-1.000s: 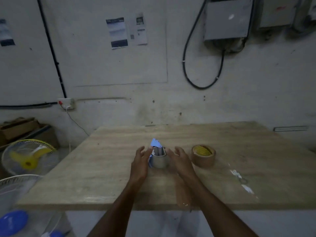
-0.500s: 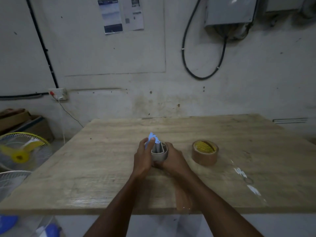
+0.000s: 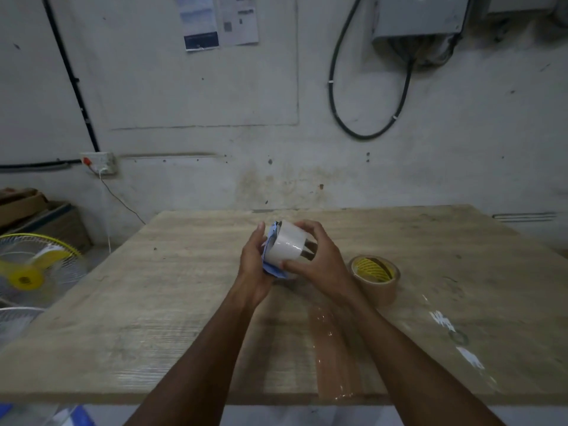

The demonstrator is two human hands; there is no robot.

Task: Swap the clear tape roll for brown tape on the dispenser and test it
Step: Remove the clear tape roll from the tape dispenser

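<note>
While my left hand [image 3: 256, 259] gripped the blue plastic dispenser [image 3: 273, 271], my right hand [image 3: 322, 262] clasped the glossy clear tape roll [image 3: 287, 245]: seemingly light, stiff, slick; rim grip advised

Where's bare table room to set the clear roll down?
The pale wooden table is bare left of the left hand and along its far edge by the wall. Crowded right of the right hand: brown tape roll, shiny stuck tape strip, white scraps.
</note>
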